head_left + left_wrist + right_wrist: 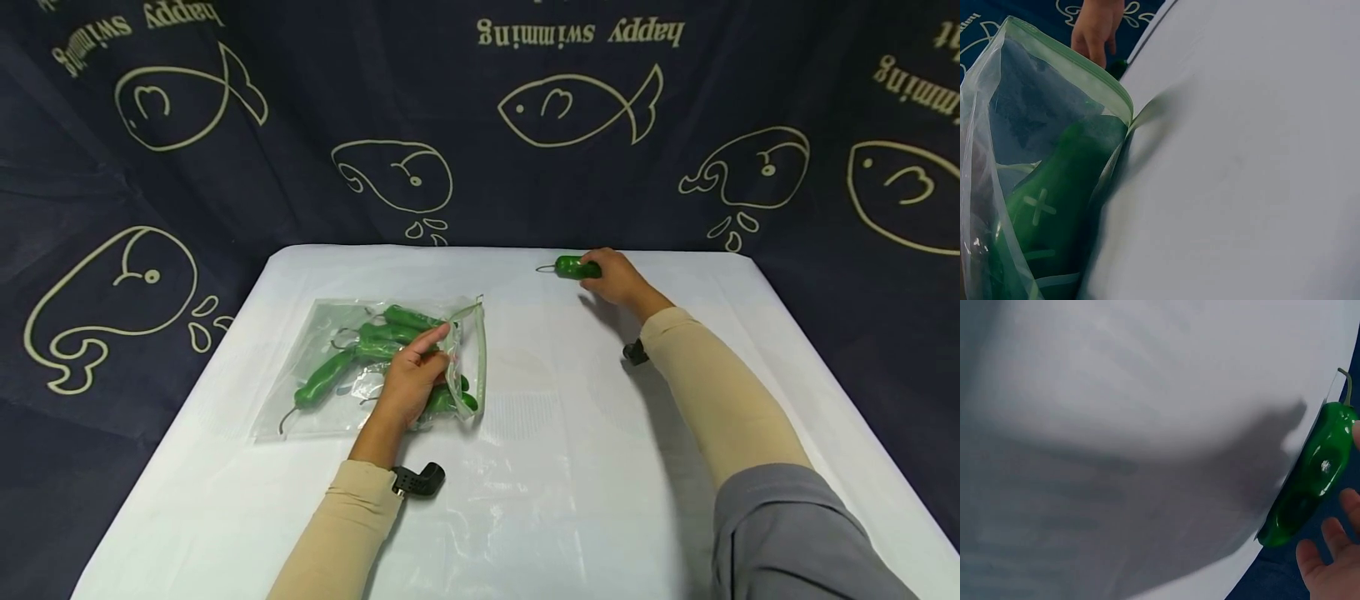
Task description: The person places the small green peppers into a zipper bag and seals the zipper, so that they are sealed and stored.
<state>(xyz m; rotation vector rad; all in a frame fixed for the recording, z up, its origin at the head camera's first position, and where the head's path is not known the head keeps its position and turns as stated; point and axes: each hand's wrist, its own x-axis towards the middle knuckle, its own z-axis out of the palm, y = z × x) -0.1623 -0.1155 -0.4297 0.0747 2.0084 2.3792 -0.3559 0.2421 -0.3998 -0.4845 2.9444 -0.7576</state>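
A clear zip bag (288, 421) holding several green peppers (324, 379) lies left of the middle in the head view. At its mouth my left hand (411, 379) grips the plastic, with the index finger straight along the film. In the left wrist view the bag's green-edged mouth (1069, 56) gapes, with a pepper (1054, 206) inside. My right hand (617, 275) is at a single green pepper (572, 267) near the table's back edge. The right wrist view shows loosely spread fingers (1332, 540) beside this pepper (1310, 478), one fingertip right at its side.
A white-covered table (525, 492) stretches under both arms. Behind it hangs a dark blue cloth (480, 200) with fish and whale line drawings. A black device (420, 480) is strapped to the left wrist, another (635, 352) to the right.
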